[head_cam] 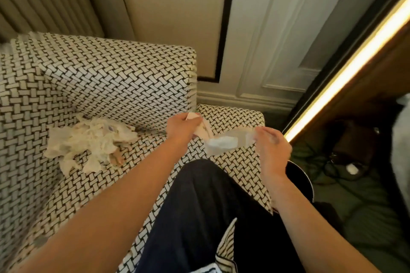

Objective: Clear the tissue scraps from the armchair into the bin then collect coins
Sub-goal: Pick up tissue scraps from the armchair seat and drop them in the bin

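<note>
A heap of crumpled white tissue scraps [93, 144] lies on the seat of the black-and-white woven armchair [106, 77]. My left hand [184, 127] hovers over the seat near the right armrest and grips a pale scrap. My right hand [271, 146] holds one end of a white tissue piece [224, 143] stretched above the armrest. A dark round bin [299, 175] shows partly behind my right forearm, on the floor right of the chair. No coins can be made out.
My dark-trousered knee [199, 206] rests against the seat front. The wall with panel moulding [266, 51] stands behind the chair. A lit strip [346, 68] edges a cabinet at right. Cables and a small white object [352, 168] lie on the dark floor.
</note>
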### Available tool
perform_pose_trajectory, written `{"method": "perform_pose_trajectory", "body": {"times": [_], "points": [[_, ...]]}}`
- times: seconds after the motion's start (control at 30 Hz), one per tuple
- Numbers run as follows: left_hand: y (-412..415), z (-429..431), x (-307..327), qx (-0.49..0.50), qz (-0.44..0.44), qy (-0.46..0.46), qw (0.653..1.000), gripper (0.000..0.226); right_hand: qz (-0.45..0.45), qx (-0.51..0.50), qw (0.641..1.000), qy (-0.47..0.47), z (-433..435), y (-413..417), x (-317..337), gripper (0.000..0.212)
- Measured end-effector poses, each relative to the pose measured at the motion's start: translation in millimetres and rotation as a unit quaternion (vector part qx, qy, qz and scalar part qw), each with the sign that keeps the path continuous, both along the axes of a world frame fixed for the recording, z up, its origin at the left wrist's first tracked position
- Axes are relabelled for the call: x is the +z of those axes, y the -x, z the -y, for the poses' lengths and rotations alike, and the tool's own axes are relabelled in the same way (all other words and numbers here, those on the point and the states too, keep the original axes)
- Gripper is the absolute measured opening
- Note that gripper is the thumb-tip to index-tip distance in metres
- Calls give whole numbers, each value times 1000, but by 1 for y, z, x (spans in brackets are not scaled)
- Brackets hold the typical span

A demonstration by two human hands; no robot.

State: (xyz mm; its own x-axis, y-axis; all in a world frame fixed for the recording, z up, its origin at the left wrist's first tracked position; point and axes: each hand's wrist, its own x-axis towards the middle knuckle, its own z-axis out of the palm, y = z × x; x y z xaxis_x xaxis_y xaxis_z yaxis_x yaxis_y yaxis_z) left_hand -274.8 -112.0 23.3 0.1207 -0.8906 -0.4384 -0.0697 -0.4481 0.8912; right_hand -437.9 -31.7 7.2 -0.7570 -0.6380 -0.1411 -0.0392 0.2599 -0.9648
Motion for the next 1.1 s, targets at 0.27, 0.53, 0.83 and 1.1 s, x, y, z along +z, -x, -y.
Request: {"method": "perform_pose_trajectory", "body": {"times": [0.27,0.53,0.83,1.1], "points": [[125,-36,-15,-10,-130,-160,979,20,-23,-182,983,-32,-46,114,-10,5],[192,-61,-57,-17,-173,-281,944,9,-4,-273,957,-98,-76,172,-43,9],[223,-69,-69,-100,-241,-328,908,48,38,-267,950,-155,-85,188,-77,12],[209,-67,-70,-160,-213,-299,916,53,92,-200,955,-197,-77,186,-79,24]]}}
